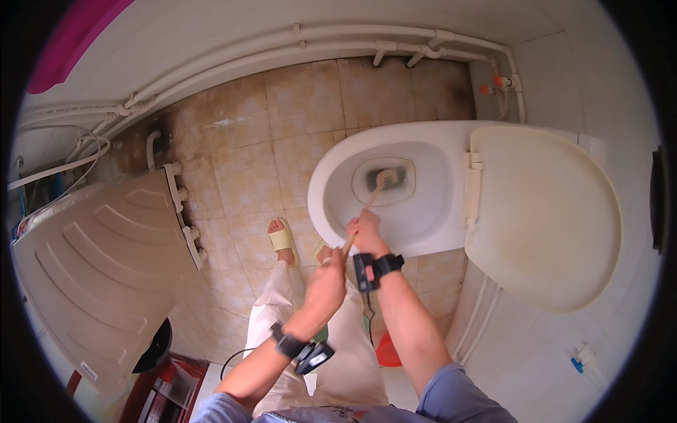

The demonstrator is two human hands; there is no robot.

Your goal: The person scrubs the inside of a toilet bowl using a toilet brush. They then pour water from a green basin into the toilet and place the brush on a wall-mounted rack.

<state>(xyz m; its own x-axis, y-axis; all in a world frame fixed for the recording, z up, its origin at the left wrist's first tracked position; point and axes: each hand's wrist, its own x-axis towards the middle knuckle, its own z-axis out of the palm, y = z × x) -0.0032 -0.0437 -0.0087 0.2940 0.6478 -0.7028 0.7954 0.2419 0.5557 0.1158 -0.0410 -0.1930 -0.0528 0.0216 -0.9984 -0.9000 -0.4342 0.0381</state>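
Note:
A long wooden-handled tool (349,244) slants down into the white toilet bowl (423,217). My left hand (325,283) is wrapped around the handle near its upper end. Further down the same handle, my right hand (366,230) holds it above the bowl's front rim. The tool's rounded tan head (389,178) sits in the dark drain opening at the bottom of the bowl. Blur keeps me from telling whether it is a brush or a plunger. The cream toilet lid (545,217) is raised against the wall.
White pipes (349,39) run along the wall beyond the tiled floor (243,185). A large ribbed appliance body (100,275), apparently a washing machine, stands at left. Behind my legs are a red plastic container (390,351) and a black basin (156,349). A blue-handled valve (579,362) juts out at right.

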